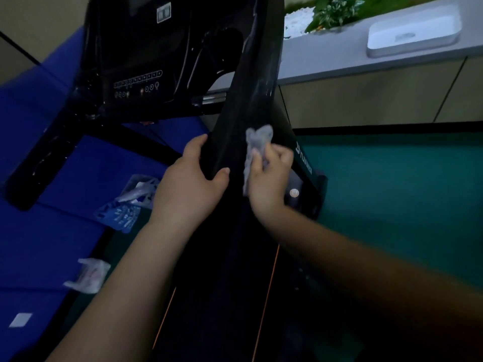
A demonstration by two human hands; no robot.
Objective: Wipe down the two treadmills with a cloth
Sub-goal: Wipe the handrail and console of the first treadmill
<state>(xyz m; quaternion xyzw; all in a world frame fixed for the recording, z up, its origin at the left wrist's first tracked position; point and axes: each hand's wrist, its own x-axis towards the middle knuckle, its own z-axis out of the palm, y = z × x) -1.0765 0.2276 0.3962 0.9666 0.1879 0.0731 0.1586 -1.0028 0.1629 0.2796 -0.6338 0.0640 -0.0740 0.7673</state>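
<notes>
Fingers (283, 152) of the right hand (269, 178) were curled tight on a crumpled grey cloth (257, 142), pressing it against the black upright of the treadmill (251, 82). The cloth hung lengthwise along the post, its bunched end pointing up toward the console (136, 58). The left hand (193, 178) was clamped round the same post just beside it, thumb across the near face, fingers wrapped behind the far edge. The upright ran from the lower middle of the view up and slightly right, leaning away from the camera. Below the hands the dark belt (222, 296), edged by thin orange lines, ran toward the viewer. Blue mats (39, 244) with plastic bags (130, 202) lay to the left, green flooring (405, 192) to the right.
</notes>
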